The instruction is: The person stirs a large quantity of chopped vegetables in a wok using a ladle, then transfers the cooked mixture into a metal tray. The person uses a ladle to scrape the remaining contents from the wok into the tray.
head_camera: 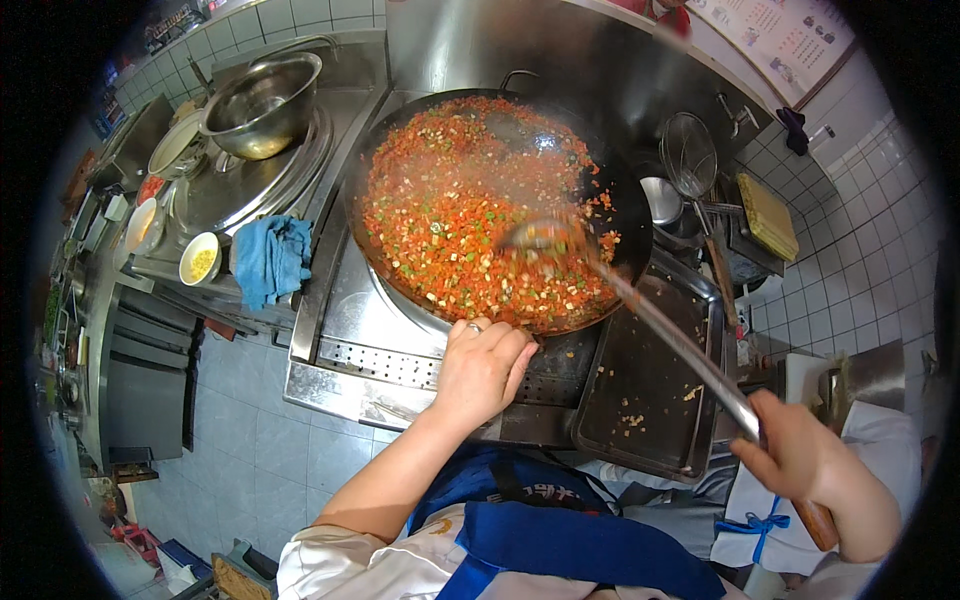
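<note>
A large dark wok (631,225) sits on the steel stove, filled with a diced mixture (450,217) of orange-red, white and green pieces. Steam blurs its far part. My left hand (484,364), with a ring on one finger, grips the wok's near rim. My right hand (799,450) is closed around the long handle of a metal ladle (675,341), whose end is wooden. The ladle's bowl is in the mixture near the wok's right middle, blurred by motion and partly covered with food.
Right of the wok lies a dark metal tray (652,375) with scattered bits; a wire strainer (688,157) stands beyond it. At left are a steel bowl (262,109) on a round lid, a blue cloth (272,259) and a white bowl (200,259) of yellow bits.
</note>
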Action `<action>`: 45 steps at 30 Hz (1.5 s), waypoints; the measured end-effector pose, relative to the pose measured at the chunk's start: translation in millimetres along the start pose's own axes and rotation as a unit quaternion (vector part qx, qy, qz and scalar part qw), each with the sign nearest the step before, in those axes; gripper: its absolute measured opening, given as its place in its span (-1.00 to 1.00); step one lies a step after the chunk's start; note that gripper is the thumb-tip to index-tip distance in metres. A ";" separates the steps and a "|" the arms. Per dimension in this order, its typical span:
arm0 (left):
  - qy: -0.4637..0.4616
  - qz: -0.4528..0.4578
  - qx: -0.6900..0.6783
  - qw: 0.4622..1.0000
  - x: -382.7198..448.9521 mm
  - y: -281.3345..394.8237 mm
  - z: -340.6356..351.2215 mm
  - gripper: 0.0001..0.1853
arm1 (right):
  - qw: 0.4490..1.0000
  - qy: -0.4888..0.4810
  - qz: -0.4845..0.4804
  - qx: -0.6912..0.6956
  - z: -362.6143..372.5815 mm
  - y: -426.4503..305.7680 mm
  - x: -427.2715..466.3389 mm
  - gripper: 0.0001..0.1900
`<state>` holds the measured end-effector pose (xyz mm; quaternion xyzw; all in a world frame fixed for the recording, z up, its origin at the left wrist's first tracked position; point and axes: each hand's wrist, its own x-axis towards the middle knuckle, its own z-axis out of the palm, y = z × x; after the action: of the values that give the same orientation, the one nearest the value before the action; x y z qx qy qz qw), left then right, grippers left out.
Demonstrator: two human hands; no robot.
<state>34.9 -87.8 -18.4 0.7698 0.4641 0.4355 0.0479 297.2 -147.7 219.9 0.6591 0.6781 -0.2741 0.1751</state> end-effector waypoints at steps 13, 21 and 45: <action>-0.042 0.002 -0.044 0.998 6.8 -6.6 5.2 -0.79 | 0.996 0.051 -0.018 -0.070 31.9 7.3 168.8 -0.66; -0.040 0.003 -0.019 0.999 7.4 -4.3 2.5 -0.81 | 0.976 0.188 -0.093 -0.057 -30.1 -9.6 201.3 -0.71; -0.015 -0.011 0.031 0.999 1.8 3.3 11.6 -0.88 | 0.983 0.118 -0.101 0.094 -46.4 -22.0 293.8 -0.61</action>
<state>45.8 -84.5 -22.8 0.7725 0.4847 0.4086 0.0356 260.8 115.1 83.7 0.6285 0.7284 -0.2730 0.0029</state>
